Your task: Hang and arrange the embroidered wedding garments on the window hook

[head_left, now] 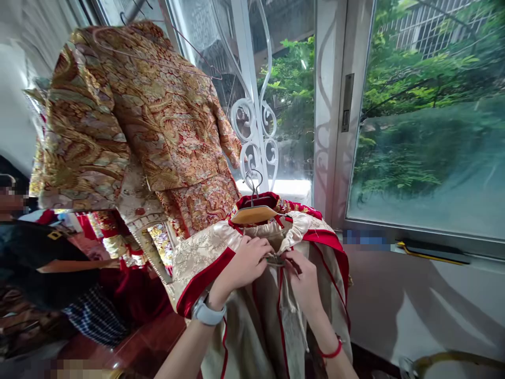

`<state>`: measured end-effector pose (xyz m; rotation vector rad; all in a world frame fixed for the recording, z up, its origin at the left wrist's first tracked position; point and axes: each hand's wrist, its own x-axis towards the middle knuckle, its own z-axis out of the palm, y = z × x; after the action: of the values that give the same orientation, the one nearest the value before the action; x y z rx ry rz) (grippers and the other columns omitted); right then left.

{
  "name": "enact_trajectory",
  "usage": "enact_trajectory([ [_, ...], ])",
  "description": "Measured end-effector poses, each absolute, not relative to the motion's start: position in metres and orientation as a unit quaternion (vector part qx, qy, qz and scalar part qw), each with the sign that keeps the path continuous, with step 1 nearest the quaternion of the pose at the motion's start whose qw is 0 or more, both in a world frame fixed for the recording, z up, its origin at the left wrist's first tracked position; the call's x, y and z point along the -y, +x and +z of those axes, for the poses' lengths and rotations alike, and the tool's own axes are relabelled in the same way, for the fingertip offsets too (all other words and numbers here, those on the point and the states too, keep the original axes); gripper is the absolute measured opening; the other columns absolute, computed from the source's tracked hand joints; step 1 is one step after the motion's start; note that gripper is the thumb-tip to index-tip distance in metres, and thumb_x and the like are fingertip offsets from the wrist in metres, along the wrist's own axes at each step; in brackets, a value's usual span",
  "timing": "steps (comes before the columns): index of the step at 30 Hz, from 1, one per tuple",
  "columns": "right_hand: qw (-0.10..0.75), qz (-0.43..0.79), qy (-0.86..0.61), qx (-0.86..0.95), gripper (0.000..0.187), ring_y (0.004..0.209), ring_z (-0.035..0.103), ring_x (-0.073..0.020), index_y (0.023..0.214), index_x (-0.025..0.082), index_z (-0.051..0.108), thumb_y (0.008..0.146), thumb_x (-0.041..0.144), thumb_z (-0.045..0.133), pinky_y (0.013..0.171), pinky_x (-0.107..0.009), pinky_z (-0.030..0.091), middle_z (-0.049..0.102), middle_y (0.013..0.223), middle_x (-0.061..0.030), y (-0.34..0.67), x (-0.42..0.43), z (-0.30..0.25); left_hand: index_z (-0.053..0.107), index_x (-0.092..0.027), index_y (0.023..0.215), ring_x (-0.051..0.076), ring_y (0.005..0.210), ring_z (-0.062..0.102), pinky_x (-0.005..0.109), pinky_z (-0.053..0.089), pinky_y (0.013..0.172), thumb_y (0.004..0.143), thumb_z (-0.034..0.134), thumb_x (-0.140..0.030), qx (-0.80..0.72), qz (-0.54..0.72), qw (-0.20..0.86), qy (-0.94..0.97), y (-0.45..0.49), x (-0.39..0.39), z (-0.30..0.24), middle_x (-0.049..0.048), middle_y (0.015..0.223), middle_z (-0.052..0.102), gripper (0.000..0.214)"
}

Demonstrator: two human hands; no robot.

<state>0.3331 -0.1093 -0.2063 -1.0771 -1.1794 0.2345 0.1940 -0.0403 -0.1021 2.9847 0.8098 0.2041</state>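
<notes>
A cream brocade garment with red trim [205, 250] hangs in front of me from a wooden hanger [254, 215] with a metal hook. At its gathered neckline, my left hand [250, 258] is closed on the cloth, its fingers bent over the front edge. My right hand [302, 273] pinches the same neckline just to the right, thumb and fingers pressed together. A small dark strip, perhaps a clip or fastening, shows between the two hands; its kind is unclear. Pale drawstring-like cords hang below my right hand.
A gold embroidered jacket [169, 110] hangs at the upper left. White scrolled window bars [252, 121] stand behind. To the right are a window [426, 173] and a ledge holding a black and yellow object [434, 251]. A person in dark clothes [51, 273] is at the left, near red garments.
</notes>
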Motion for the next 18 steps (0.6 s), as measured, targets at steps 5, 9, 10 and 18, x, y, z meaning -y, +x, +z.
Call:
enact_trajectory([
  [5,0.706,0.094,-0.49,0.503,0.011,0.079,0.066,-0.0198,0.09,0.019,0.067,0.088,0.025,0.058,0.07,-0.031,0.057,0.068,0.09,-0.0076,0.318,0.111,-0.207,0.059,-0.019,0.096,0.02,0.098,0.055,0.039,0.033,0.088,0.094,0.041,-0.02,-0.267,0.082,0.011,0.96,0.197,0.049,-0.102,0.004,0.101,0.063,0.019],
  [9,0.714,0.127,-0.487,0.486,0.014,0.077,0.066,-0.02,0.086,0.019,0.068,0.088,0.029,0.058,0.063,-0.03,0.058,0.065,0.09,-0.0085,0.313,0.113,-0.208,0.061,-0.019,0.094,0.021,0.096,0.055,0.039,0.034,0.086,0.097,0.037,-0.018,-0.284,0.083,-0.031,0.955,0.201,0.054,-0.105,0.0049,0.099,0.062,0.025],
  [10,0.71,0.139,-0.489,0.487,0.014,0.076,0.065,-0.0199,0.085,0.019,0.068,0.087,0.028,0.058,0.061,-0.029,0.058,0.064,0.09,-0.0085,0.313,0.114,-0.207,0.061,-0.018,0.093,0.021,0.096,0.054,0.039,0.034,0.085,0.097,0.036,-0.017,-0.288,0.084,-0.043,0.953,0.201,0.056,-0.106,0.0052,0.099,0.062,0.026],
  [18,0.679,0.116,-0.534,0.49,0.016,0.071,0.061,-0.0195,0.071,0.02,0.068,0.082,0.026,0.058,0.064,-0.031,0.052,0.064,0.082,-0.0067,0.324,0.114,-0.199,0.06,-0.019,0.092,0.023,0.095,0.053,0.04,0.035,0.084,0.093,0.038,-0.008,-0.274,0.08,-0.121,0.951,0.201,0.062,-0.109,0.0063,0.099,0.062,0.025],
])
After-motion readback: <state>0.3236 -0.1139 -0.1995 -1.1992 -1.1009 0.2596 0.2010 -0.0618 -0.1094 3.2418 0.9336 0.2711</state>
